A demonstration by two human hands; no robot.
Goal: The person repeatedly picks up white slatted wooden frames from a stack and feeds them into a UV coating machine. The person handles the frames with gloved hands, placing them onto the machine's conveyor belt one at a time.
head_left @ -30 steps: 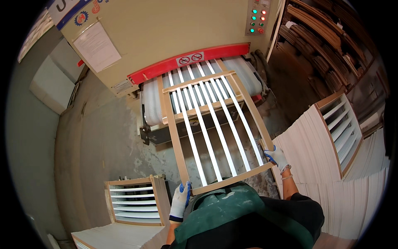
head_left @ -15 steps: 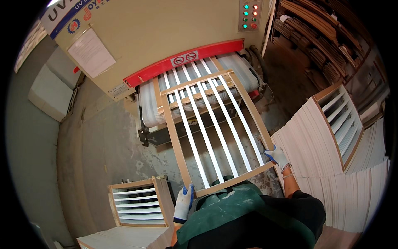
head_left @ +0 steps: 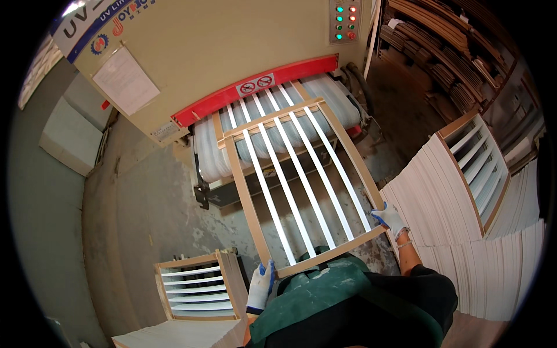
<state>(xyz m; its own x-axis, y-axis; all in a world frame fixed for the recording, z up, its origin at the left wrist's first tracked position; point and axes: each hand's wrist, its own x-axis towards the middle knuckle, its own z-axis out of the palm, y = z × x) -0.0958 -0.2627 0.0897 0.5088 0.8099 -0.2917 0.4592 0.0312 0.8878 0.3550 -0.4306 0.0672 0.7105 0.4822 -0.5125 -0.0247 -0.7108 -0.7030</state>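
Both my hands, in white gloves with blue fingers, hold the near end of a slatted frame [head_left: 248, 200] with tan borders and white slats. My left hand [head_left: 260, 287] is closed on the near left corner. At the near right corner, my right hand [head_left: 391, 218] grips the border. The far end of this frame lies over the machine's ribbed belt [head_left: 212, 159]. There it overlaps or abuts the near end of a second slatted frame [head_left: 217, 129]; whether they touch I cannot tell. That second frame runs under a red bar [head_left: 307, 68], its far part hidden inside the machine.
A tall stack of frames [head_left: 429, 191] stands close on my right. Another stack [head_left: 233, 284] sits at the lower left. Lit buttons show on a control panel [head_left: 346, 23]. Wooden boards [head_left: 447, 35] fill a rack at the far right. A grey wall [head_left: 43, 203] borders the left.
The second frame has slid farther in under the red bar. The frame in my hands keeps nearly the same place, and both hands still grip it. The view has shifted slightly.
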